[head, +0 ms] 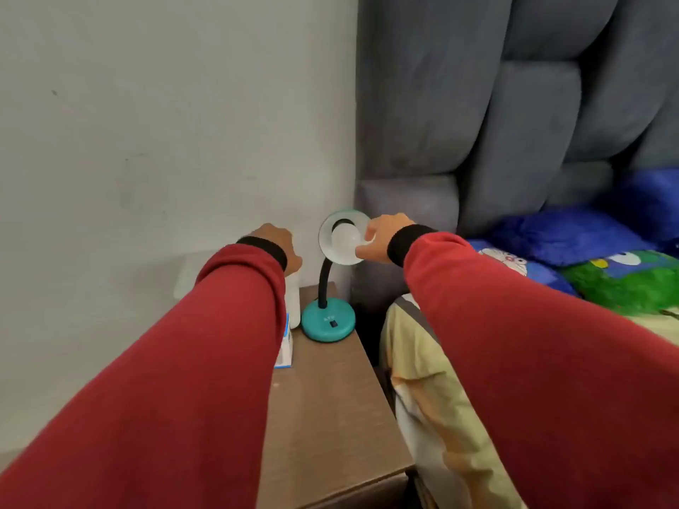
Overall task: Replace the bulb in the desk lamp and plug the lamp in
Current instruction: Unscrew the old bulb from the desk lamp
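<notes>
The desk lamp has a teal round base (328, 322), a black bendy neck (324, 279) and a pale shade (328, 239) turned toward me. A white bulb (344, 235) sits in the shade. My right hand (382, 237) is closed around the bulb's right side, fingertips on the glass. My left hand (278, 244) hovers left of the lamp with its fingers curled away from me. A white object (293, 301) stands right under it; whether the hand grips it is hidden. A blue and white box (284, 347) lies beside the base, partly behind my left sleeve.
The lamp stands at the back of a brown bedside table (323, 416), against a pale wall (165, 123). A grey padded headboard (496, 104) and a bed with yellow sheet (422, 380) and blue and green plush pillows (606, 266) lie to the right. No cord or socket shows.
</notes>
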### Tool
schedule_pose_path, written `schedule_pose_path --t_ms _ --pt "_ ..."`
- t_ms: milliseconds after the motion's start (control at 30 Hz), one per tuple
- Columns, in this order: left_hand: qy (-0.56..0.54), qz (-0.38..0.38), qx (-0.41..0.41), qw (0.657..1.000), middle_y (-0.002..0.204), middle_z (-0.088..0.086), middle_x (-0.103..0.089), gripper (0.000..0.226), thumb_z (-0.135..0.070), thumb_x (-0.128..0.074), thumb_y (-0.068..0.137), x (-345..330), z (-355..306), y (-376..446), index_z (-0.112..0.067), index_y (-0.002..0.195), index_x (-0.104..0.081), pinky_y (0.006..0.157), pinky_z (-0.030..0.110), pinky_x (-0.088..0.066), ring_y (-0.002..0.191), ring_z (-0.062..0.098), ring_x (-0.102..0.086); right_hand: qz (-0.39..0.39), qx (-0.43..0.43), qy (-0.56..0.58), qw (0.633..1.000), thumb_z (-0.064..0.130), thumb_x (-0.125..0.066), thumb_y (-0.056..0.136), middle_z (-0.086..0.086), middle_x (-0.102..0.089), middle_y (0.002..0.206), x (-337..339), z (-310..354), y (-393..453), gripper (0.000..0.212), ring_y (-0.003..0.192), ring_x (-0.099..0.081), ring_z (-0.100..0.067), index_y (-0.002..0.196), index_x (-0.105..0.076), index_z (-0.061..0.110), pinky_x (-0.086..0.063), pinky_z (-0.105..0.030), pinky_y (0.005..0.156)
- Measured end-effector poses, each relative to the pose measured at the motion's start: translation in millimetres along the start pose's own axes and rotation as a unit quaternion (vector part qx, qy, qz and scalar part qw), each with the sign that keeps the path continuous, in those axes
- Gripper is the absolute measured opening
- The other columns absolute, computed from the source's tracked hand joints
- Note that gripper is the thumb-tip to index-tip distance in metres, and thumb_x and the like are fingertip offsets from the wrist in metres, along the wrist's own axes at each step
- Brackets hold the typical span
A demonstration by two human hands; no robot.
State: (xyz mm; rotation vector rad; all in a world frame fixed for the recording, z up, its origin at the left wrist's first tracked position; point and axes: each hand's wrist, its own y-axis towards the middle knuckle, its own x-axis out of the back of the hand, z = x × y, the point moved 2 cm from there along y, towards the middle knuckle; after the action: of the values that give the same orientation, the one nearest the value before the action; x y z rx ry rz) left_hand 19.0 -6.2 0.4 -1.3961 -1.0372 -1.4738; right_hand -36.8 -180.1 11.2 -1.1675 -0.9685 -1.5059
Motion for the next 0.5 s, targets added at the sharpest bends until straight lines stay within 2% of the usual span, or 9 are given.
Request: schedule_pose_path --t_ms 100,233,333,500 --pt "-0.096 -0.015 -0.005 0.995 0.128 0.012 -0.052 0.048 -0.033 -0.048 0.092 -24 -8 21 -0.017 0.136 -0.039 0.091 0.038 -0.047 0.113 0.031 -0.055 -0.021 -0.004 0.083 0.996 0.037 -0.06 0.082 -0.009 -0.056 0.125 -21 -7 16 0.051 0.11 -0.056 -0.029 0.128 -0.049 0.02 -0.046 -0.035 0.088" --pt "-0.218 -0.084 -0.034 0.972 0.135 0.014 -0.044 0.059 -0.032 -0.047 0.095 -48 -17 50 -0.03 0.147 -0.018 0.099 0.043 -0.045 0.119 0.032 -0.052 -0.085 0.009 0.146 0.986 0.035 -0.06 0.084 -0.011 -0.045 0.132 -54 -9 42 0.056 0.115 -0.052 -0.032 0.135 -0.04 0.022 -0.043 -0.037 0.095" --pt "-0.305 -0.105 -0.069 0.944 0.137 0.015 -0.045 0.057 -0.026 -0.042 0.099 -58 -22 69 -0.036 0.148 -0.016 0.103 0.038 -0.039 0.123 0.03 -0.049 -0.116 0.008 0.188 0.975 0.035 -0.06 0.087 -0.01 -0.041 0.133 -74 -8 58 0.058 0.111 -0.055 -0.031 0.137 -0.036 0.024 -0.043 -0.036 0.094" --pt "-0.379 -0.074 -0.113 0.915 0.148 0.004 -0.042 0.053 -0.017 -0.033 0.102 -68 -25 89 -0.042 0.146 -0.019 0.108 0.025 -0.032 0.132 0.021 -0.046 -0.135 -0.029 0.284 0.949 0.038 -0.063 0.085 -0.01 -0.038 0.137 -95 -2 78 0.062 0.113 -0.056 -0.031 0.139 -0.034 0.025 -0.045 -0.038 0.098"
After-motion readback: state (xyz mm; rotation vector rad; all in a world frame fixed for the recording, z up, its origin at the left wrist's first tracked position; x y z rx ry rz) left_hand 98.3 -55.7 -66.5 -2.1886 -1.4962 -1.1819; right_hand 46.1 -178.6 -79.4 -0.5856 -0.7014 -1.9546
